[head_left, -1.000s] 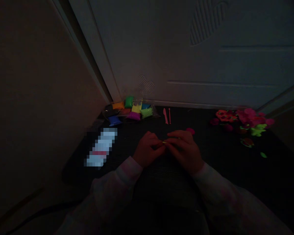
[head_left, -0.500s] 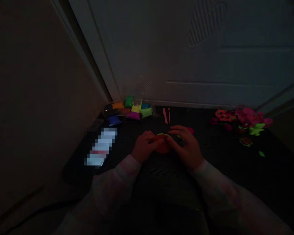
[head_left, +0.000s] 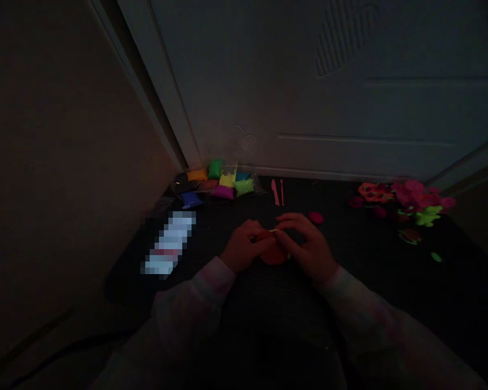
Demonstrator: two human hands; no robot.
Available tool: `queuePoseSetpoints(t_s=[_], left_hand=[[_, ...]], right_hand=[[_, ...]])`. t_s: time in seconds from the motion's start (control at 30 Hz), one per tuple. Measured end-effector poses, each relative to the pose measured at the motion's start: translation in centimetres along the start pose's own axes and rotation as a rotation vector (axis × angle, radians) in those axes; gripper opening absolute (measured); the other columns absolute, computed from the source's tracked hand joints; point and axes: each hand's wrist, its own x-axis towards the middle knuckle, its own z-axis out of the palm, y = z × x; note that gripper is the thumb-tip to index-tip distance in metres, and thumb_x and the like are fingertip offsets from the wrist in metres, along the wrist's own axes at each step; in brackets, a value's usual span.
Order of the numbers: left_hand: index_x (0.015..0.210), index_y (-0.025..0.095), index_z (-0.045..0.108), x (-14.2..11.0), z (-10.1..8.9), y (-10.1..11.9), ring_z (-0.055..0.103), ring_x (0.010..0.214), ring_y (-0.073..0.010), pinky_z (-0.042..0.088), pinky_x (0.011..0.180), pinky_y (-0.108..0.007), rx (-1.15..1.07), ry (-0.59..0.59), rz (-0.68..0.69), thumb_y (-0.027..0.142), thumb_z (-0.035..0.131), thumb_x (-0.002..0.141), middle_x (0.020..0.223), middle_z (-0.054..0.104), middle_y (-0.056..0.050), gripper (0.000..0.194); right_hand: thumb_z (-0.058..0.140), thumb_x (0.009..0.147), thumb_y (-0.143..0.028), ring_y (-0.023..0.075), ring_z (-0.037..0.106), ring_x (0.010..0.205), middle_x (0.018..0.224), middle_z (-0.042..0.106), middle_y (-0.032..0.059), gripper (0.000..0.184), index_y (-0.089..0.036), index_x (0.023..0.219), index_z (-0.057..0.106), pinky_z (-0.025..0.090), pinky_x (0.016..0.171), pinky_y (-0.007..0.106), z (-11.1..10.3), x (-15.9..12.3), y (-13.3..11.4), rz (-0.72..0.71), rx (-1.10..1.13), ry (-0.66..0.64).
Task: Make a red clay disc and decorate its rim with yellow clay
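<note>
In a very dim view my left hand (head_left: 243,248) and my right hand (head_left: 309,246) meet over a dark mat (head_left: 350,281). Between them sits a flat red clay piece (head_left: 273,253) with a thin yellow strip along its top edge. The fingers of both hands are pinched on this piece. A small pink clay lump (head_left: 315,218) lies just beyond my right hand.
Several coloured clay packets (head_left: 219,185) are piled at the back left near the door. Two pink plastic tools (head_left: 277,192) lie behind the hands. Finished pink, red and green clay shapes (head_left: 406,203) cluster at the right. A pale blurred object (head_left: 168,244) lies to the left.
The red clay piece has come into view between the hands and now sits lower. Both hands shifted slightly while staying pinched on it.
</note>
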Motion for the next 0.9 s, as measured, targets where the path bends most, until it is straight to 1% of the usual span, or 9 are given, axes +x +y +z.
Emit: queuePoseSetpoints(t_s=[0.13,0.3,0.5,0.67,0.77,0.9], left_hand=[[0.057,0.016,0.056,-0.05,-0.02,0.01,0.043,0.063,-0.0114,0.035,0.062,-0.026,-0.016,-0.002,0.020,0.024,0.054,0.067,0.057,0.044,0.003,0.013],[0.055,0.016,0.054,-0.06,-0.02,-0.05,0.043,0.063,-0.0113,0.035,0.062,-0.026,0.053,-0.005,0.056,0.025,0.052,0.069,0.058,0.045,0.002,0.016],[0.053,0.015,0.051,-0.17,-0.01,0.10,0.042,0.060,-0.0102,0.033,0.064,-0.027,0.185,0.016,0.158,0.022,0.051,0.069,0.055,0.043,0.003,0.017],[0.062,0.016,0.056,-0.34,-0.06,0.26,0.042,0.062,-0.0121,0.033,0.060,-0.027,0.360,0.077,0.255,0.025,0.048,0.071,0.057,0.045,0.000,0.016],[0.068,0.016,0.058,-0.41,-0.06,0.20,0.042,0.064,-0.0135,0.033,0.061,-0.028,0.483,0.096,0.305,0.026,0.045,0.073,0.059,0.047,-0.001,0.017],[0.073,0.017,0.059,-0.43,-0.07,0.17,0.042,0.066,-0.0146,0.034,0.063,-0.030,0.561,0.125,0.333,0.025,0.045,0.073,0.063,0.049,-0.003,0.017]], right_hand=[[0.050,0.072,-0.023,0.0156,0.050,0.089,0.091,0.054,0.0038,0.008,-0.021,0.078,0.055,0.040,0.079,0.034,-0.02,-0.07,0.09,-0.001,0.033,-0.002],[0.050,0.072,-0.023,0.0156,0.050,0.088,0.090,0.054,0.0037,0.008,-0.021,0.079,0.055,0.040,0.078,0.033,0.04,-0.09,0.26,-0.033,0.001,-0.010],[0.050,0.072,-0.022,0.0159,0.051,0.088,0.088,0.056,0.0040,0.008,-0.021,0.079,0.054,0.039,0.077,0.034,-0.02,-0.10,0.12,-0.061,-0.063,-0.013],[0.051,0.071,-0.022,0.0172,0.051,0.088,0.088,0.056,0.0038,0.011,-0.022,0.082,0.054,0.040,0.076,0.036,-0.10,-0.15,0.26,-0.105,-0.124,-0.020],[0.051,0.070,-0.021,0.0175,0.050,0.088,0.089,0.056,0.0044,0.016,-0.021,0.086,0.053,0.040,0.076,0.036,-0.22,-0.16,0.34,-0.155,-0.175,-0.010],[0.052,0.069,-0.021,0.0179,0.050,0.087,0.090,0.055,0.0048,0.018,-0.022,0.087,0.054,0.041,0.075,0.036,-0.33,-0.21,0.42,-0.226,-0.250,0.005]])
